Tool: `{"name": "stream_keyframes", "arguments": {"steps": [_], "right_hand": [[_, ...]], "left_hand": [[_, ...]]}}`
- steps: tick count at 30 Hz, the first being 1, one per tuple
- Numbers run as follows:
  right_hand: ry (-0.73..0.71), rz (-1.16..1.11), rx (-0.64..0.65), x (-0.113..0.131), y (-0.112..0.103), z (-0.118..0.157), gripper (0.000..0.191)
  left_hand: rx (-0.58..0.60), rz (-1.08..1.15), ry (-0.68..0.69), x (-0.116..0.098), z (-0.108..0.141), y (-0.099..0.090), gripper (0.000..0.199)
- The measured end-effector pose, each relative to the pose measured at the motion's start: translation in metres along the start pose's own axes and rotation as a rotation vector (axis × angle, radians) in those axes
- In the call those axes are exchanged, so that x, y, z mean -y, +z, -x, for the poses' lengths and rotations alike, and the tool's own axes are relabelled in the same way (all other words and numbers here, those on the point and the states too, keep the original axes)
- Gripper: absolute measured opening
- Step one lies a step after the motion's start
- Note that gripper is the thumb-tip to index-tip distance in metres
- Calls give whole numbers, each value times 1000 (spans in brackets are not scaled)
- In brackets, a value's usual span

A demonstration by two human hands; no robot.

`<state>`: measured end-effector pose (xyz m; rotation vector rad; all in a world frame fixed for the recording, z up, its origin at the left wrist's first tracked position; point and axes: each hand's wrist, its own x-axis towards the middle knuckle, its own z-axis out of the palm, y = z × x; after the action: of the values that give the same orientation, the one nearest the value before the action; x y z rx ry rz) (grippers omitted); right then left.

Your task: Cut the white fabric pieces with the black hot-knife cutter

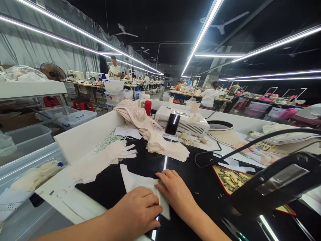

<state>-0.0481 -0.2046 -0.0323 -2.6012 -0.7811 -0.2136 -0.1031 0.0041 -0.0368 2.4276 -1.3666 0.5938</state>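
Note:
A white cut fabric piece (135,179) lies on the black glossy tabletop in front of me. My left hand (137,209) is closed at its near part, the fingers bent and pressed together on the cloth. At its right edge, my right hand (175,187) grips the same piece with bent fingers. The fingertips of both hands are partly hidden. Beyond them lies a stack of beige fabric pieces (165,145). A spread pile of white fabric strips (102,160) is to the left.
A dark machine arm (276,180) with a cable leans in at the right, over a tray of shells and seeds (230,179). Scissors (233,229) lie at the lower right. Behind stand a phone (172,124), a white control box (183,118) and a red thread spool (147,107). Co-workers sit farther off.

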Motion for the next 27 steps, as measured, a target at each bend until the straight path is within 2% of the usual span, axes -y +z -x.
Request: {"name": "stream_keyframes", "arguments": {"steps": [7,13,17,20,23,25,27], "right_hand": [[152,-136,131,9,-11,-7,6],[222,-246,177,14,-19,-5,9],[240,-310,204,9,-21,-5,8],[254,-373,199,-6,-16,-8,21],[282,-437,210,-23,-9,-11,34],[286,-431,247,-29,-7,-13,34],[293,-384,275,-28,-8,-14,32]], "left_hand": [[-20,-51,27,-6,2,5,42],[-44,-67,59,-4,6,15,36],[-148,-115,118,3,9,36,23],[-203,-182,149,9,9,53,10],[-211,-188,90,12,8,67,6],[-199,-122,9,13,8,73,13],[-203,-41,-11,13,9,75,18]]}}
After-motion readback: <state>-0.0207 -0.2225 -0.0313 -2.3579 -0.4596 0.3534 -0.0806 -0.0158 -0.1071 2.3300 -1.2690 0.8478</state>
